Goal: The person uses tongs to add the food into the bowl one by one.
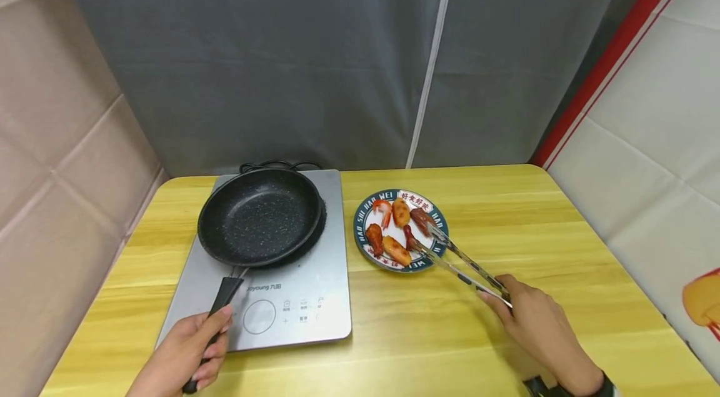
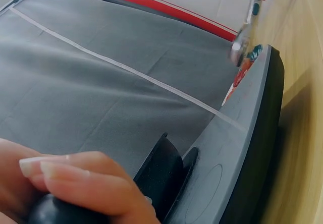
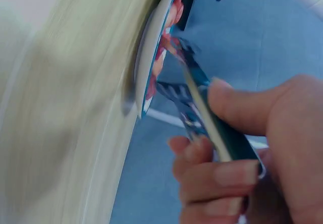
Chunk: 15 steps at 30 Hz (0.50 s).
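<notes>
My left hand [image 1: 188, 347] grips the black handle of a speckled frying pan [image 1: 261, 216], which is over the induction cooktop [image 1: 332, 284] with nothing in it. On the right, my right hand [image 1: 540, 322] holds metal tongs [image 1: 472, 269], their arms apart. The tong tips reach over the right side of a patterned plate [image 1: 361, 237]. One tip is at a small drumstick [image 1: 409, 238], the other at a dark piece of meat [image 1: 422, 220]. Also on the plate lie a shrimp [image 1: 384, 212], another drumstick [image 1: 374, 238] and two chicken wings [image 1: 397, 251].
The wooden table [image 1: 405, 334] carries the cooktop at left and the plate near its middle. A black cord [image 1: 278, 164] lies behind the pan. A grey curtain [image 1: 292, 59] closes the back, with light panels [image 1: 664, 109] at the sides.
</notes>
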Available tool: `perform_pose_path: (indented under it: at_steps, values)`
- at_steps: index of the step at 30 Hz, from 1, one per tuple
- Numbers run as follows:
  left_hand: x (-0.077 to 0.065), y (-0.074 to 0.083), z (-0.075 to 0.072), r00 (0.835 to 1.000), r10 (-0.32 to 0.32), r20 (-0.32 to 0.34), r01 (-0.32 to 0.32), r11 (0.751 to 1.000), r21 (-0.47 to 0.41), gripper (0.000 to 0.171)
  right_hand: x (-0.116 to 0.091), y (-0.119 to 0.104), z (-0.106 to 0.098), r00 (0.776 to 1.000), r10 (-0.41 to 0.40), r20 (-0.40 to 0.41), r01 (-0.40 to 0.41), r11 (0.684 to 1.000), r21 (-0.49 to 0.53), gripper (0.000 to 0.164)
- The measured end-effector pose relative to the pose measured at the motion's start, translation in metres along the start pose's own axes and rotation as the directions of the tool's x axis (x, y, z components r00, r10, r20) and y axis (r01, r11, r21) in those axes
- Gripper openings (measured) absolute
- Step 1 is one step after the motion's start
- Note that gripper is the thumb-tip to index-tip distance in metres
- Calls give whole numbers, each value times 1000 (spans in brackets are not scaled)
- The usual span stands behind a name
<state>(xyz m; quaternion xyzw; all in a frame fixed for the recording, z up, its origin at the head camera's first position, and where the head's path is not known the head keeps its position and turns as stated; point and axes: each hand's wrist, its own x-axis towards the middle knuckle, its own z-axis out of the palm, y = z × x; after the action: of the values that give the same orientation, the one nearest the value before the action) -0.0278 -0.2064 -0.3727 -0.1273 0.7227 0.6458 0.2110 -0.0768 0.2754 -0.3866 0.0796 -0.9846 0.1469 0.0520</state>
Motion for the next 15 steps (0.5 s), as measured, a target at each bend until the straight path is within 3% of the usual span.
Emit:
perform_pose_path:
  at_steps: [3,9,15]
  values:
    - [0,-1,1,1000,2,-28,-2,1000,11,43,2,-9,-2,1000,17,-26,-17,1000,13,49]
    - [1,0,1,999,16,-40,-16,1000,-3,41,0,-31,1,998,57,-5,-57,997,54,54]
    - [0,-1,1,999,15,-42,-15,1000,-4,42,2,-48,7,996,77,-36,-74,993,89,48]
